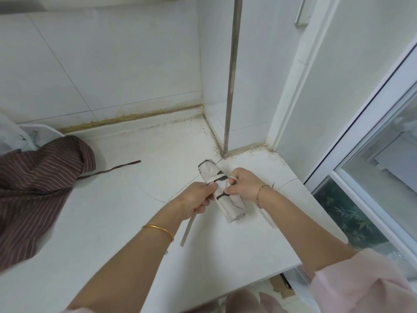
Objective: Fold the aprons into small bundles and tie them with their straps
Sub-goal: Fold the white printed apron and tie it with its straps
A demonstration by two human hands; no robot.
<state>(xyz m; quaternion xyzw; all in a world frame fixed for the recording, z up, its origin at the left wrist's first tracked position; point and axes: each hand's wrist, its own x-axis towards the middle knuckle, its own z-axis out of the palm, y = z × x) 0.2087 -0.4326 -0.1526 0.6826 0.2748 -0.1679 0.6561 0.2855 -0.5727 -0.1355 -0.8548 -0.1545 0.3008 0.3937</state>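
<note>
We see the left hand (196, 199) clenched round one pale strap (188, 229), whose free end trails toward the front edge of the counter (135, 222). The right hand (244, 185) pinches a strap loop (232, 178) against the rolled pale apron (234, 208), which lies on the counter between both hands, near the wall corner. We judge the knot unfinished. If either pull slackens, the wrap could loosen and the roll spring open, and an uneven tug could slide the strap off the roll's end. We cannot tell how the strap crosses beneath the fingers, nor whether any knot exists. The striped brown apron (33, 188), unfolded at the left, runs out of frame, its dark strap (117, 167) lying loose.
</note>
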